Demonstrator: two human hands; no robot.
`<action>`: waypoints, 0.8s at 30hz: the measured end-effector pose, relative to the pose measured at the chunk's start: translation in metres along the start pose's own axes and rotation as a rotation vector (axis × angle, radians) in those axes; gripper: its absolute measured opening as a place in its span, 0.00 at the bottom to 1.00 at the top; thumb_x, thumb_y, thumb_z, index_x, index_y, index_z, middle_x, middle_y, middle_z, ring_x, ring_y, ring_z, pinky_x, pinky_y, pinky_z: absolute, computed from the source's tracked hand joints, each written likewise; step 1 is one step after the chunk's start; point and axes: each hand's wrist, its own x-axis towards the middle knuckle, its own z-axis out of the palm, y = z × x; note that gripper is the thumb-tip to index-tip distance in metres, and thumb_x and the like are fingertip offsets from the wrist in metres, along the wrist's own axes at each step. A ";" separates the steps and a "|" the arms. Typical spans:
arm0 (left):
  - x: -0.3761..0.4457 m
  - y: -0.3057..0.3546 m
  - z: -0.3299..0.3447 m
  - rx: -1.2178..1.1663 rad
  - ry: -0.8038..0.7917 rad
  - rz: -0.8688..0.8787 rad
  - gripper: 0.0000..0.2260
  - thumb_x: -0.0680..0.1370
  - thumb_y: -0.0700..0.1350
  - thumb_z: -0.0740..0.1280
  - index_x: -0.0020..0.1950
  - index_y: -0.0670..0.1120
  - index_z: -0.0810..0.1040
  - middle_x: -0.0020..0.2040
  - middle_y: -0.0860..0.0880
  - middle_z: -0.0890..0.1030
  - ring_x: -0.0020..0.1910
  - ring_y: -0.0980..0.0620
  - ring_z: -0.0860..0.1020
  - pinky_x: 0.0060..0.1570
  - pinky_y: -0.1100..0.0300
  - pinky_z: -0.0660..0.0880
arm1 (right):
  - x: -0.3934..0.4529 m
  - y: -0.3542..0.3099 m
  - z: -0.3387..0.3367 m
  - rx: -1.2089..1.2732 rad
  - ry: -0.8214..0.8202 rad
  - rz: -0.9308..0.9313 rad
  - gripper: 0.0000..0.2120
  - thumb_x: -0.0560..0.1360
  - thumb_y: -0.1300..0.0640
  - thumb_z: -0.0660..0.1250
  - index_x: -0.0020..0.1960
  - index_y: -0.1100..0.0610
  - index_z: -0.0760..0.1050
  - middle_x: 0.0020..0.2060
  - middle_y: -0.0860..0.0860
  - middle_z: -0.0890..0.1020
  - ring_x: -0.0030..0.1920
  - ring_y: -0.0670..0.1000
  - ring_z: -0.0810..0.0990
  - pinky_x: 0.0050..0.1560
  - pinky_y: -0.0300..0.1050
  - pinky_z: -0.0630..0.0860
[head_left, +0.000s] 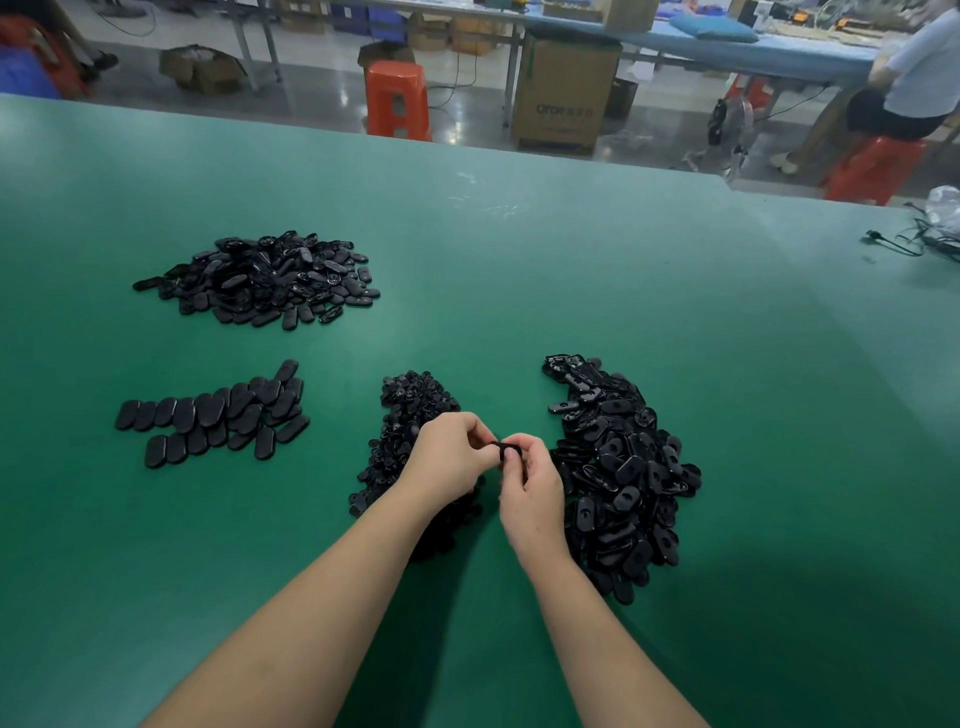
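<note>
My left hand (453, 457) and my right hand (530, 483) meet above the green table (519, 270), both pinching one small black plastic part (503, 448) between their fingertips. Just left of and under my left hand lies a pile of small round black pieces (410, 415). To the right of my right hand sits a big heap of black oval shells with holes (623, 467). Rows of closed black oval pieces (218, 415) lie flat at the left. Another heap of black oval parts (270, 278) rests further back on the left.
Black cables (904, 241) and a clear plastic bag (945, 208) lie at the table's far right edge. Beyond the table stand orange stools (397, 98), a cardboard box (563, 93) and another workbench where a person (914, 73) sits.
</note>
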 end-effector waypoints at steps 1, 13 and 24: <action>0.000 0.001 0.001 0.009 0.005 0.001 0.02 0.75 0.44 0.72 0.43 0.48 0.81 0.38 0.52 0.81 0.24 0.58 0.74 0.29 0.63 0.73 | 0.000 0.000 0.000 0.000 0.001 0.002 0.06 0.82 0.60 0.62 0.52 0.51 0.75 0.46 0.47 0.82 0.48 0.49 0.80 0.53 0.52 0.77; -0.007 0.005 0.010 0.067 0.066 0.086 0.02 0.77 0.42 0.69 0.48 0.48 0.81 0.40 0.54 0.81 0.40 0.56 0.77 0.39 0.66 0.69 | 0.001 0.003 0.000 0.022 0.039 -0.012 0.08 0.83 0.58 0.63 0.50 0.46 0.73 0.46 0.45 0.82 0.49 0.48 0.80 0.53 0.50 0.78; -0.011 -0.006 0.010 0.216 0.094 0.265 0.10 0.78 0.40 0.66 0.58 0.47 0.80 0.47 0.52 0.80 0.46 0.52 0.78 0.49 0.60 0.75 | 0.002 0.004 0.001 -0.007 0.017 -0.014 0.05 0.82 0.57 0.63 0.51 0.48 0.74 0.45 0.44 0.82 0.48 0.46 0.80 0.52 0.50 0.78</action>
